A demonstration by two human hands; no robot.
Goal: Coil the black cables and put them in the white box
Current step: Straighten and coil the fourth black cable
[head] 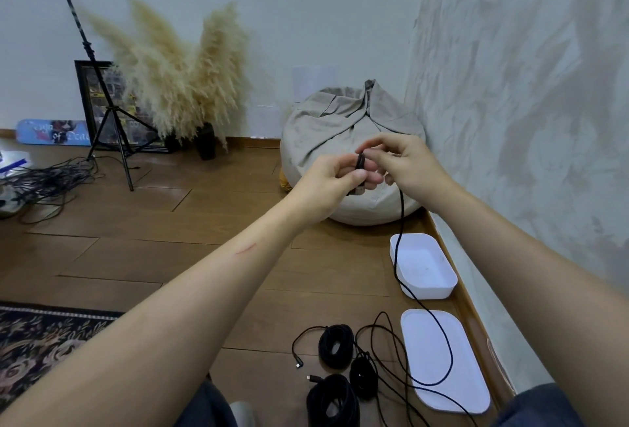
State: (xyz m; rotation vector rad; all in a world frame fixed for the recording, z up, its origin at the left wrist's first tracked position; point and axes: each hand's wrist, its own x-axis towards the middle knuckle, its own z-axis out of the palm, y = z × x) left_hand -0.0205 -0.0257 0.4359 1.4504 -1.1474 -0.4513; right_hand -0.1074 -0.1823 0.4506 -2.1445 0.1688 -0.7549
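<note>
In front of the beanbag (340, 127), I see the left hand (326, 181) gripping a coil of black cable (360, 165) and the right hand (406, 164) pinching the strand beside it; I'd wind even loops, tail hanging slack across the white box (439, 285) below.

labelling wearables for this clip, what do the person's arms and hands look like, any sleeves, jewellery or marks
Both arms are bare as far as the frame shows: no sleeves, gloves, watch or bracelets. The left hand and the right hand show no rings on the fingers in view. The only marking is a thin reddish scratch across the left forearm.
</note>
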